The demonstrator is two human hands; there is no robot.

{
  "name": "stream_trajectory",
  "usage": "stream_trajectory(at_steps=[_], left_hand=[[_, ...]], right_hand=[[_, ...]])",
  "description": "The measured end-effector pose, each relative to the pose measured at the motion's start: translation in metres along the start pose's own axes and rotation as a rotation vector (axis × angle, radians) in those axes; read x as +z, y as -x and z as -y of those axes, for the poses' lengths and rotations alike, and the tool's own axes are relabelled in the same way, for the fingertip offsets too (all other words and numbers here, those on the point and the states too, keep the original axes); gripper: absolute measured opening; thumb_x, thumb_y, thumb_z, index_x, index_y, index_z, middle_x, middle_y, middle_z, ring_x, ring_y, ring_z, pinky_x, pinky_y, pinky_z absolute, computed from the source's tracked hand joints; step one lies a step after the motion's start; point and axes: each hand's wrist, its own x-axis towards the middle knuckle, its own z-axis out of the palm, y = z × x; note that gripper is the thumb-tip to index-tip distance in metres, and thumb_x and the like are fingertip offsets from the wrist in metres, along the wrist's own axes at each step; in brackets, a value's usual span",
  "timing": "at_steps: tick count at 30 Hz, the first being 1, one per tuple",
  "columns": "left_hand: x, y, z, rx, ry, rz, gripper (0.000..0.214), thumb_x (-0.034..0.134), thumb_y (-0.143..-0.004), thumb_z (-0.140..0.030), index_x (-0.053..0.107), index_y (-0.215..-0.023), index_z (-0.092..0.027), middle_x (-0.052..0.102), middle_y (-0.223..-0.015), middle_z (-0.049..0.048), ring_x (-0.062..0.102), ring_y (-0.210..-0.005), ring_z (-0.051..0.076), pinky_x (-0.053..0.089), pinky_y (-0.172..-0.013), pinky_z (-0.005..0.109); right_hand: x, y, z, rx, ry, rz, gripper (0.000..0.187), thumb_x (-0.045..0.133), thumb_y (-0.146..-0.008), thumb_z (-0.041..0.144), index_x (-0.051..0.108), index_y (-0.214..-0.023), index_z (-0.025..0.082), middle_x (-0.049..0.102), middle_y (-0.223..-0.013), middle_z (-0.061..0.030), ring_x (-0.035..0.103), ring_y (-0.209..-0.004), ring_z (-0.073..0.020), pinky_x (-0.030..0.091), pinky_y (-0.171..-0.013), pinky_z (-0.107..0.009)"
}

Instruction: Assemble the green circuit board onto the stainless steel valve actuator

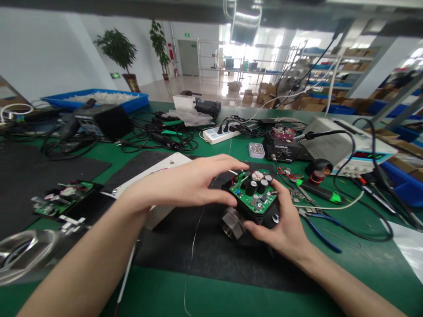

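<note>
A green circuit board [256,193] with several capacitors sits on top of a black housing [253,215]. A metal hex fitting [232,223] juts out below the housing on its left. My right hand [282,220] grips the housing's right side, thumb at the front and fingers behind. Around the left corner curves my left hand [201,180], thumb at the near edge and index finger at the far edge. Under my left forearm lies a white metal box [161,215]. A thin wire [194,242] runs down the black mat [172,251].
Another circuit board [62,198] and a metal ring-shaped part [26,251] lie at left. On the right are blue-handled pliers [322,231], a green-and-black screwdriver [320,191], a power supply [350,149] and a soldering station [284,149]. A power strip [221,133] stands behind.
</note>
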Motion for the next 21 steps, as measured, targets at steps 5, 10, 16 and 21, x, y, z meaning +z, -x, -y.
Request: stream_trajectory(at_steps=[5,10,16,21], left_hand=[[-0.038,0.03,0.055,-0.5,-0.539,-0.211,0.044,0.057,-0.109,-0.039,0.069,-0.146,-0.018,0.071,-0.149,0.0134,0.07,-0.133,0.033,0.053,-0.114,0.042],[-0.041,0.042,0.085,-0.707,-0.638,0.1,0.036,0.057,-0.104,-0.033,0.079,-0.131,-0.023,0.082,-0.131,0.0091,0.076,-0.118,0.028,0.056,-0.094,0.031],[-0.04,0.036,0.084,-0.757,-0.684,0.088,0.029,0.061,-0.094,-0.026,0.086,-0.109,-0.024,0.086,-0.109,0.0085,0.078,-0.099,0.028,0.053,-0.081,0.031],[-0.046,0.038,0.087,-0.81,-0.665,0.086,0.03,0.063,-0.091,-0.033,0.089,-0.105,-0.028,0.087,-0.104,0.0062,0.078,-0.098,0.032,0.053,-0.082,0.035]], right_hand=[[0.002,0.002,-0.005,0.034,0.037,-0.044,0.093,0.082,-0.086,0.07,0.051,-0.159,0.02,0.07,-0.144,-0.0192,0.075,-0.125,-0.0415,0.065,-0.102,-0.055],[0.005,0.006,-0.013,0.083,0.061,-0.07,0.091,0.081,-0.085,0.07,0.055,-0.157,0.021,0.069,-0.144,-0.0182,0.075,-0.122,-0.0413,0.065,-0.101,-0.054],[0.003,0.004,-0.01,0.042,0.057,-0.06,0.09,0.082,-0.086,0.066,0.052,-0.158,0.02,0.07,-0.143,-0.0182,0.075,-0.123,-0.0405,0.065,-0.1,-0.053],[0.002,0.0,-0.003,-0.012,0.042,-0.044,0.089,0.083,-0.086,0.059,0.049,-0.158,0.02,0.072,-0.14,-0.0181,0.076,-0.122,-0.0395,0.067,-0.099,-0.052]])
